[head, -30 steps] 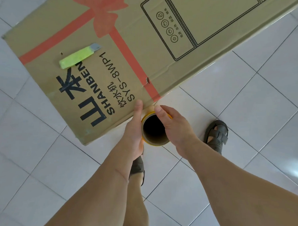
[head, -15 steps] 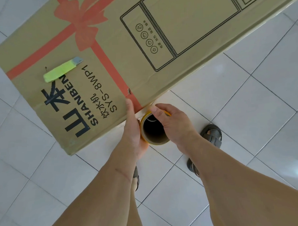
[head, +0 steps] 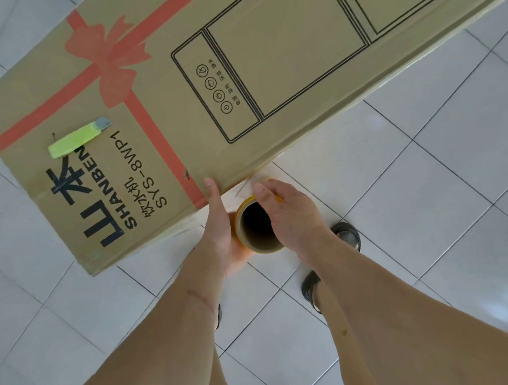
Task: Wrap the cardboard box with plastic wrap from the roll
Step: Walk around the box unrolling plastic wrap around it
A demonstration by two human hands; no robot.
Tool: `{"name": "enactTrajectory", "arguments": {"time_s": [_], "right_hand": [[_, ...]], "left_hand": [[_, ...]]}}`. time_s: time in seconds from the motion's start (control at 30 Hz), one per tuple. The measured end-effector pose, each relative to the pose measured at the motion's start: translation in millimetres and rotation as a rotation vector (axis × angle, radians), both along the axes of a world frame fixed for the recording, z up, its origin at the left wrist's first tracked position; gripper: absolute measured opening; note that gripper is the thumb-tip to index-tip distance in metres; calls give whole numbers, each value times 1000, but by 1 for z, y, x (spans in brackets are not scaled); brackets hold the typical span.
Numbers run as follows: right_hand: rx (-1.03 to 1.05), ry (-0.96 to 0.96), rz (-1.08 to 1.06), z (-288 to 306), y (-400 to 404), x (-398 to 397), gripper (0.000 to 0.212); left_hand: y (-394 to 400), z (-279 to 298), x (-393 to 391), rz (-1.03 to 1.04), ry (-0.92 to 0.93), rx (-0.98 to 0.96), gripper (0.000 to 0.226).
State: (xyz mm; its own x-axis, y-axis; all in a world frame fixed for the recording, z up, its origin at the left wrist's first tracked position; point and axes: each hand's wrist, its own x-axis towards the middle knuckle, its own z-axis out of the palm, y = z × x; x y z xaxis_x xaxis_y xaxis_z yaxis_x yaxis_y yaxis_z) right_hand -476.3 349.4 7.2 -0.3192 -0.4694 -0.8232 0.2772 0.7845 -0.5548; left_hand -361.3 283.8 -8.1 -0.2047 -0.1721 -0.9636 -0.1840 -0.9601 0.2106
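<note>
A long cardboard box [head: 285, 74] with a red printed ribbon and black lettering lies across the top of the head view. Below its near edge I hold the plastic wrap roll [head: 255, 227] upright, looking down its dark cardboard core. My left hand [head: 220, 223] grips the roll's left side, its thumb up against the box edge. My right hand [head: 291, 217] curls over the roll's right side and top. A thin clear film [head: 253, 180] stretches from the roll to the box edge.
A yellow-green utility knife [head: 77, 138] lies on top of the box near its left end. The floor is pale tile [head: 422, 199]. My sandalled feet [head: 347, 234] stand right below the roll.
The roll and both hands have shifted right along the box's near edge, past the red ribbon stripe. Film now shows between roll and box. My feet have stepped along.
</note>
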Motion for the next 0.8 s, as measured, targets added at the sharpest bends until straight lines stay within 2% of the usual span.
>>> {"name": "enactTrajectory", "arguments": {"time_s": [0.07,0.13,0.23,0.33,0.43,0.47,0.53,0.6,0.67,0.8], "right_hand": [[-5,3,22,-2,0,-9,40],[-3,-30,22,-3,-2,-14,44],[6,-83,-10,-1,-1,-19,50],[-17,-57,40,5,3,-35,39],[-42,6,122,8,5,-55,11],[-46,19,124,7,5,-60,9],[-46,3,92,4,6,-65,24],[-19,-40,26,3,6,-65,45],[8,-66,-47,4,5,-67,54],[53,8,-64,6,3,-83,47]], "left_hand": [[-1,-1,-6,-53,-46,-6,120],[-5,-2,-14,-114,-128,-75,108],[-3,0,-28,-78,-168,-167,92],[13,3,-39,31,-96,-93,108],[27,-2,-48,122,2,-3,125],[29,-4,-52,117,11,-13,128],[30,-4,-60,100,-70,-50,125],[26,-5,-66,61,-165,-132,103],[21,-3,-73,22,-134,-155,90],[12,0,-83,-11,15,-15,113]]}}
